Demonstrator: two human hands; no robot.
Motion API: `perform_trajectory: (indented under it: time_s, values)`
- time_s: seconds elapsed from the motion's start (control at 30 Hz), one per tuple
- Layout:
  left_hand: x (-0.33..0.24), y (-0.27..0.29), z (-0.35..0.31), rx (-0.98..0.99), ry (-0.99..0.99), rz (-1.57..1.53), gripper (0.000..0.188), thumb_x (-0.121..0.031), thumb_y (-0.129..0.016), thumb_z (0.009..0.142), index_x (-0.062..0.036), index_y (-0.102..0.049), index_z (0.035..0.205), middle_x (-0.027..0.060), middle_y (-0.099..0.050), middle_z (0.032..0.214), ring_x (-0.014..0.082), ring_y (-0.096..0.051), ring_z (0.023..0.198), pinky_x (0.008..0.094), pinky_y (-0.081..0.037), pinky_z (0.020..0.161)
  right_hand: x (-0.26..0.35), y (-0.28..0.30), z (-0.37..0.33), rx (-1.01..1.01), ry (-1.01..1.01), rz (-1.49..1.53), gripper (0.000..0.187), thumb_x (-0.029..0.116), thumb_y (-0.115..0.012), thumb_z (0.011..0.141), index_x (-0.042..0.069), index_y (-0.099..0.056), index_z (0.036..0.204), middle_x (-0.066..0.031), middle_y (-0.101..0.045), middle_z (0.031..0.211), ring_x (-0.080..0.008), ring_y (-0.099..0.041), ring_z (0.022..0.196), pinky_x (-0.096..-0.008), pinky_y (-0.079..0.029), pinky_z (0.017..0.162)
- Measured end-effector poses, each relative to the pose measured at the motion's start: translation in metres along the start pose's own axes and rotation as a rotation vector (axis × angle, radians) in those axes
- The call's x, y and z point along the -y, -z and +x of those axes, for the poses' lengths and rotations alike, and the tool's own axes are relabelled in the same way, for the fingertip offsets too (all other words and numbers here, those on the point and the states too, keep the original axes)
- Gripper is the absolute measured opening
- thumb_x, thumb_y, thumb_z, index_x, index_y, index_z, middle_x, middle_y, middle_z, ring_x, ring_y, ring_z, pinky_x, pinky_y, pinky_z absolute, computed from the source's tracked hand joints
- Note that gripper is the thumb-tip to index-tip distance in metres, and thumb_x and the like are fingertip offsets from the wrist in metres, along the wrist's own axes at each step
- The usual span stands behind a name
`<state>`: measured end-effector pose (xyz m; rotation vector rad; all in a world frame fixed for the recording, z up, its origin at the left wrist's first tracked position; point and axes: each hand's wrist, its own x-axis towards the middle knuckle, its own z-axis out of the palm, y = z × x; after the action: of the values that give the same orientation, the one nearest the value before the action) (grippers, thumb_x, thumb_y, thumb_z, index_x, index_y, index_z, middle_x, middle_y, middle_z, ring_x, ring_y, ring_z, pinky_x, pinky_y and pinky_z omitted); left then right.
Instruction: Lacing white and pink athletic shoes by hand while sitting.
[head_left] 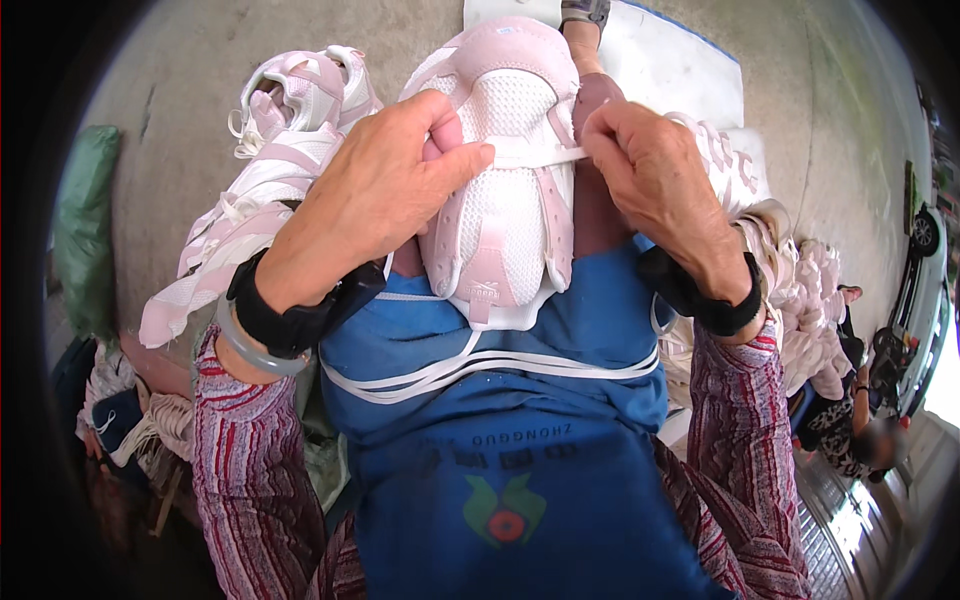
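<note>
The left hand is gripping the pink-and-white shoe upper's side, apparently steadying it over the blue apron's far edge, while the right hand is pinching the white lace, seemingly holding it taut.

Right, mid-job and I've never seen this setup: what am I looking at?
No machine here: a person works bare-handed. The one picture comes from a wide camera on their head, looking down, so its edges bend; its left is theirs. On the lap, over a blue apron, lies a pink-and-white shoe upper. The right hand pinches a white lace; the left hand is at the upper's other edge, its exact grip unclear. More uppers lie on both sides.
</note>
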<state>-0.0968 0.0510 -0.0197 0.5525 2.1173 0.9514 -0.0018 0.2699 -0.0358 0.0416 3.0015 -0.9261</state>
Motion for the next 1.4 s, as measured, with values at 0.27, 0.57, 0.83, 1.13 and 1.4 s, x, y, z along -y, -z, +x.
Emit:
perform_trajectory:
  time_s: [0.27,0.57,0.83,1.13,1.4]
  values:
    - [0.001,0.02,-0.047,0.007,0.035,-0.339,0.024,-0.012,-0.042,0.096,-0.0003,-0.054,0.112,0.0019,-0.06,0.081,0.0088,-0.056,0.054,0.0196,-0.04,0.041,0.031,0.018,-0.014,-0.144,-0.042,0.282,0.023,0.003,-0.048,0.089,0.0,-0.058,0.109,-0.0172,-0.064,0.082,-0.0298,-0.065,0.071,-0.0353,-0.051,0.064]
    - [0.024,-0.019,-0.068,-0.185,-0.03,-0.351,0.016,-0.011,-0.056,0.092,0.0033,-0.06,0.096,0.0062,-0.065,0.073,0.0118,-0.061,0.068,0.0272,-0.049,0.063,0.052,0.01,-0.032,-0.056,-0.045,0.334,0.024,0.003,-0.051,0.088,0.004,-0.052,0.112,-0.0184,-0.061,0.067,-0.032,-0.065,0.067,-0.038,-0.051,0.062]
    - [0.017,-0.013,-0.045,-0.289,-0.228,0.191,0.018,-0.016,-0.053,0.091,0.0003,-0.06,0.091,0.0165,-0.058,0.071,0.0297,-0.058,0.064,0.0367,-0.045,0.059,0.039,0.0,-0.03,-0.139,0.104,0.165,0.014,0.007,-0.056,0.086,-0.002,-0.063,0.093,-0.0207,-0.063,0.078,-0.0357,-0.064,0.074,-0.0397,-0.05,0.064]
    - [-0.005,-0.004,-0.033,-0.308,-0.221,0.37,0.019,-0.017,-0.052,0.088,-0.0023,-0.063,0.083,0.0226,-0.061,0.069,0.0412,-0.061,0.067,0.0489,-0.047,0.061,0.024,-0.012,-0.01,-0.115,0.117,0.022,0.013,0.009,-0.054,0.086,-0.001,-0.061,0.085,-0.0211,-0.063,0.077,-0.0357,-0.063,0.071,-0.0418,-0.05,0.062]
    - [-0.006,0.003,-0.022,-0.208,-0.249,0.496,0.019,-0.012,-0.048,0.086,0.0004,-0.059,0.077,0.0248,-0.06,0.067,0.0417,-0.06,0.066,0.0481,-0.047,0.06,0.023,0.001,-0.019,-0.042,-0.039,0.244,0.012,0.011,-0.056,0.085,0.0,-0.061,0.085,-0.0205,-0.062,0.075,-0.0355,-0.063,0.071,-0.0408,-0.049,0.064]
